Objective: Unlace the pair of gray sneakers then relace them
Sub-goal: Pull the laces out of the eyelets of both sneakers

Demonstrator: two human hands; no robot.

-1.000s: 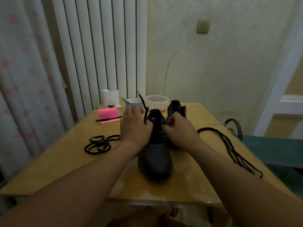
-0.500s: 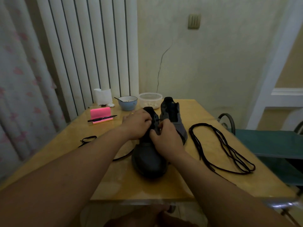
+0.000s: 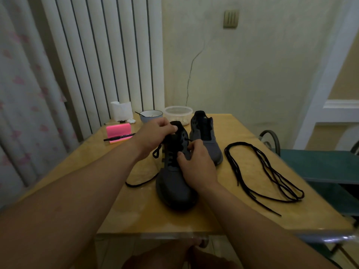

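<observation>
Fingers of the left hand (image 3: pixel 155 135) pinched the lace (image 3: pixel 157 150) at the near sneaker (image 3: pixel 175 183) on the table (image 3: pixel 136 214), the right hand (image 3: pixel 196 164) gripping its side; slack had shortened since a second before, suggesting relacing.

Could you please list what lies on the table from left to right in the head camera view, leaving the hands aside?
pink notepad → blue bowl → near sneaker → far sneaker → loose black shoelace
</observation>
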